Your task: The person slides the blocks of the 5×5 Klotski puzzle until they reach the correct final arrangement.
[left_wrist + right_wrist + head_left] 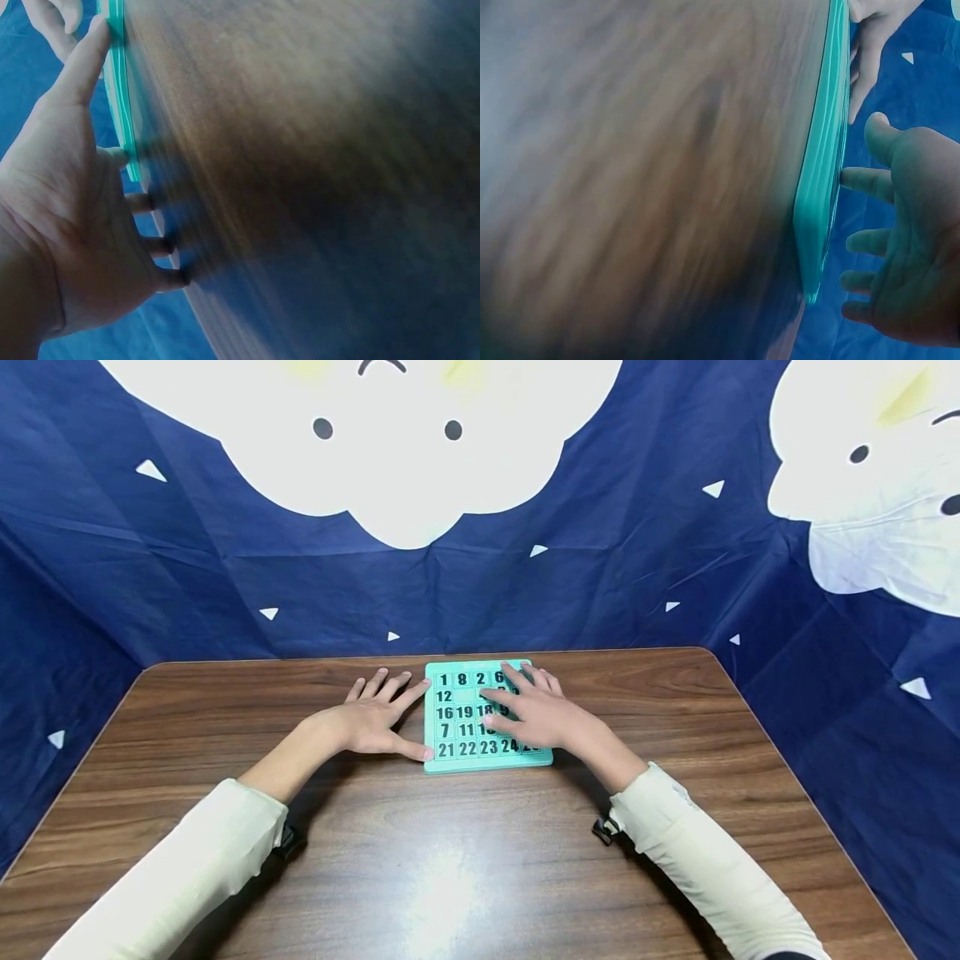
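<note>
A turquoise number board lies flat on the table, with rows of numbered tiles and one gap beside the 12 tile. At its left edge, the left hand spreads its fingers, thumb and index tip touching the frame; the left wrist view shows this hand along the board's side. Over the right part of the tiles is the right hand, fingers spread, hiding several numbers. In the right wrist view the right hand has an index fingertip at the board's face, its other fingers held off it.
The brown wooden table extends around the board on all sides. Behind it hangs a blue cloth with white cloud shapes and small triangles. Dark straps with small devices sit at both wrists, below the light sleeves.
</note>
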Tool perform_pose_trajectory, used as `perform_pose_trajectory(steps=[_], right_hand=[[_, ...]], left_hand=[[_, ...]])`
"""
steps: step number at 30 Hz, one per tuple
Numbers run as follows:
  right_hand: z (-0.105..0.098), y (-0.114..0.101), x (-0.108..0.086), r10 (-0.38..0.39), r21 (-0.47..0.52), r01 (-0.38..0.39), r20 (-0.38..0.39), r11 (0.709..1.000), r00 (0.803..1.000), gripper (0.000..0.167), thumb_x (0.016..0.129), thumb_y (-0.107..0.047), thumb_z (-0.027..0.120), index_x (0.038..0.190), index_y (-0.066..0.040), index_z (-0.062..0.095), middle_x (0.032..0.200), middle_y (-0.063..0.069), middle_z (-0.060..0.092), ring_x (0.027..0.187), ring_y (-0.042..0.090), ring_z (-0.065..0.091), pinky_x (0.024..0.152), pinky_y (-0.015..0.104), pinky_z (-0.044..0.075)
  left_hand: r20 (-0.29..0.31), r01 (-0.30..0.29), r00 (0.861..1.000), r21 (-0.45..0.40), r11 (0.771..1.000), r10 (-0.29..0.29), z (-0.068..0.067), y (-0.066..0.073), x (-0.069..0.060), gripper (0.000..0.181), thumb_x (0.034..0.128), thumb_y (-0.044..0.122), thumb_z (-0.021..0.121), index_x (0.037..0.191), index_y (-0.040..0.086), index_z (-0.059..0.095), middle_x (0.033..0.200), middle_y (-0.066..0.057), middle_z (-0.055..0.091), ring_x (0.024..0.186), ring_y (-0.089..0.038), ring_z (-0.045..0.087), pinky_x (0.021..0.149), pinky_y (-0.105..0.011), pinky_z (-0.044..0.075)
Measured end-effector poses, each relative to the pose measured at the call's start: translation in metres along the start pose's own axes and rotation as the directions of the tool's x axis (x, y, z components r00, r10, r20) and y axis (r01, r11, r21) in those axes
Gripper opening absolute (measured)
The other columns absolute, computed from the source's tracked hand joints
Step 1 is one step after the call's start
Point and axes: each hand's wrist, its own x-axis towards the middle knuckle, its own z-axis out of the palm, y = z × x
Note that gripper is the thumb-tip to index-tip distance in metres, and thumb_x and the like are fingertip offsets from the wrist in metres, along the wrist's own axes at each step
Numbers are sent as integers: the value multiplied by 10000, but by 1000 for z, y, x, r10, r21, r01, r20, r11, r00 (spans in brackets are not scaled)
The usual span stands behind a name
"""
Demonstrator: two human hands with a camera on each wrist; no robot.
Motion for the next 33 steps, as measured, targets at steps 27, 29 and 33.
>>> perform_pose_trajectory(steps=[27, 29, 33], right_hand=[[-1, -21, 25, -28, -26, 28, -13, 999, 1000, 641, 1183, -638, 435, 1726, -303, 498, 1927, 142, 35, 1783, 472, 15, 1420, 720, 54], [-1, -21, 26, -23, -13, 23, -23, 1000, 999, 649, 1183, -634, 441, 1741, -304, 472, 1928, 137, 37, 1784, 467, 20, 1419, 722, 54], [-1, -20, 35, -5, 1, 5, -35, 1000, 999, 677, 1181, -640, 435, 1780, -326, 390, 1929, 130, 26, 1786, 455, 19, 1421, 716, 52]], left_hand=[[16, -2, 1000, 22, 1000, 2, -6, 3, -1, 1307, 892, 933, 671, 1846, 300, 41, 1922, -173, 9, 1754, -551, -67, 1386, -783, -13], [16, -3, 1000, 20, 1000, 2, -6, 3, -1, 1307, 892, 932, 672, 1846, 300, 39, 1922, -173, 9, 1754, -551, -67, 1386, -784, -14], [15, -2, 1000, 25, 1000, 2, -5, 3, -2, 1302, 899, 931, 665, 1846, 299, 33, 1923, -172, 8, 1754, -552, -67, 1383, -789, -15]])
